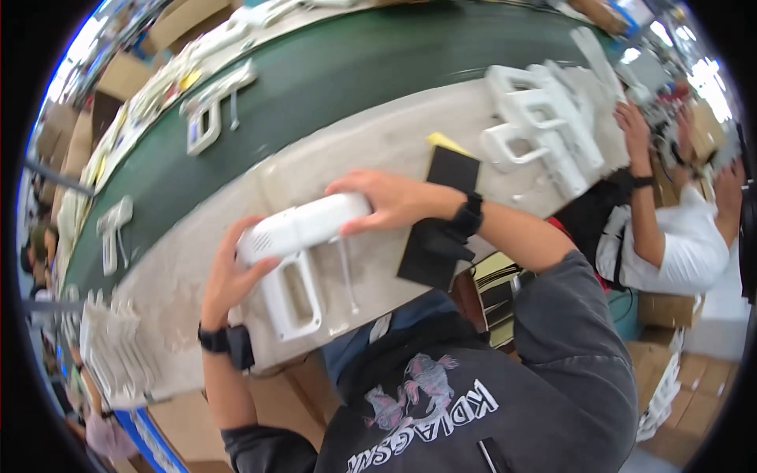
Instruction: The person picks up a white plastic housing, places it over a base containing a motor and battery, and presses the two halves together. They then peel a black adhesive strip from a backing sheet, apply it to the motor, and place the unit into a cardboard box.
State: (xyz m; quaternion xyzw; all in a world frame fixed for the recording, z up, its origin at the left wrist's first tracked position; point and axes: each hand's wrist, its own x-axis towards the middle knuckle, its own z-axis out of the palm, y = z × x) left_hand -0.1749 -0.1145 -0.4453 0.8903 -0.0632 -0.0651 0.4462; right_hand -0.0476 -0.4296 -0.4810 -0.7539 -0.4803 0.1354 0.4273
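I hold a white plastic hand-mixer body (303, 252) over the pale workbench ledge (378, 150). My left hand (229, 276) grips its rounded rear end near the handle loop. My right hand (386, 201) is closed over the top of its front end. A thin metal beater rod (345, 272) hangs from the underside beside the handle. Both wrists wear black bands.
A green conveyor belt (339, 71) runs past the ledge, carrying white mixer bodies (209, 110). A stack of white mixer bodies (544, 126) lies at the right, a black pad (441, 213) under my right wrist. A co-worker in white (678, 236) sits at right. Cardboard boxes stand below.
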